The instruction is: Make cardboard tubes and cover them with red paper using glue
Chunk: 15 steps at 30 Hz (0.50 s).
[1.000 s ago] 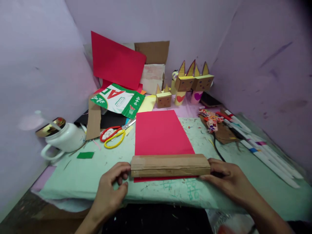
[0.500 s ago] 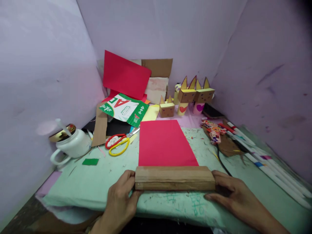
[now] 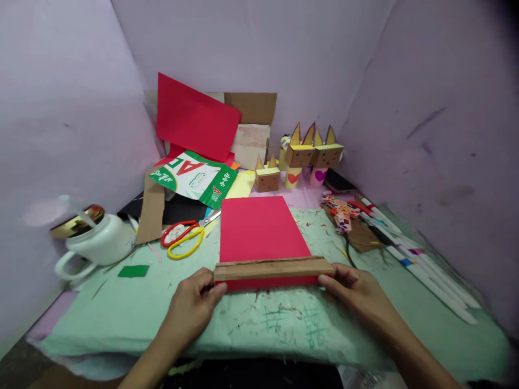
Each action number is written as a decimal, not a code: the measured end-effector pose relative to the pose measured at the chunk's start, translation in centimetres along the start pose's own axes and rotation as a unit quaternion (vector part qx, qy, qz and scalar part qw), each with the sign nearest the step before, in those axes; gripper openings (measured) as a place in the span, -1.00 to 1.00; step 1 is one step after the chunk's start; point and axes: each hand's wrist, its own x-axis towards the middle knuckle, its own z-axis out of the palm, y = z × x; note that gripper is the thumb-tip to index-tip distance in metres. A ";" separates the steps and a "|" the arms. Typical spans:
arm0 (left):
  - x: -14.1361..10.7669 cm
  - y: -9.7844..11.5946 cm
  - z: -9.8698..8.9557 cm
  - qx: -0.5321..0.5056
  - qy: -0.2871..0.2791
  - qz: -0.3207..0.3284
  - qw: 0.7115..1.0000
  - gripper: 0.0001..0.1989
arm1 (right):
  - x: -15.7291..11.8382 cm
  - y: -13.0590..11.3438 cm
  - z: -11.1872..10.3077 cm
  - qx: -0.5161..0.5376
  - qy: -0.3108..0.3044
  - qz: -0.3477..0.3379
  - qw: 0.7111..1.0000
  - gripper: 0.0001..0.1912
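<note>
A long folded cardboard piece lies across the near end of a red paper sheet. Red now shows along its front face, below the brown edge. My left hand grips its left end, thumb in front and fingers behind. At the right end, my right hand pinches it with the thumb on the front corner; the other fingers are partly hidden behind. Red-and-yellow-handled scissors rest to the left of the sheet.
On the left stand a white mug and a green scrap. Behind are a green-white wrapper, a leaning red sheet and cardboard cat figures. Markers line the right side of the green cloth.
Both hands have turned the cardboard piece away from me along the red sheet. Its front face now shows red where bare cardboard showed before. The view has shifted slightly.
</note>
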 end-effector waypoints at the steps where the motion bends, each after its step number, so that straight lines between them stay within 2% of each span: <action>1: 0.2 0.2 -0.1 -0.004 -0.002 -0.005 1.000 -0.66 | 0.0 -0.1 0.1 0.017 -0.004 0.018 1.000 -0.72; 4: 0.3 0.4 -0.3 -0.018 -0.004 -0.009 1.000 -0.64 | -0.3 -0.5 0.3 0.056 -0.011 0.042 0.997 -0.68; 7: 0.0 0.3 -0.2 -0.035 0.009 -0.002 0.999 -0.63 | -0.8 -0.7 0.5 0.082 -0.002 0.030 0.996 -0.66; 15: -0.8 -0.8 0.6 -0.040 0.035 0.035 0.998 -0.65 | -0.9 -0.5 0.9 0.083 0.028 0.031 0.996 -0.69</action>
